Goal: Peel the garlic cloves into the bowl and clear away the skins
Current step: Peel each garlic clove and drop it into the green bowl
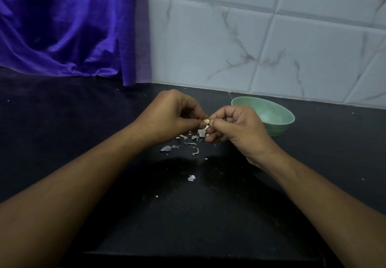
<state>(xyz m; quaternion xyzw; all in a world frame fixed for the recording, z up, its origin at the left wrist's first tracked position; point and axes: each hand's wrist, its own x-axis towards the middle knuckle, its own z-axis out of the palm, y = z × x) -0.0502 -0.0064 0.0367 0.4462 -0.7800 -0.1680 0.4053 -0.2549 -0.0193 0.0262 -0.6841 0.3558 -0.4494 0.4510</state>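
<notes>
Evidently mid-peel: both hands meet at the centre of the frame. The left hand (173, 117) pinches a pale clove (206, 121) at its fingertips, and the right hand (236, 125) nips it from the other side, probably to pull skin away. They work just above the bench (83, 121), so the skins (188, 140) fall in a loose scatter below, with a few strays toward lower centre. The bowl (281, 130) stands just right of the right hand, handy for dropping the bare clove; its contents are too blurred to tell.

Garlic clove (206, 121) mostly hidden; bowl (278, 130) contents blurred, near rim partly hidden.
</notes>
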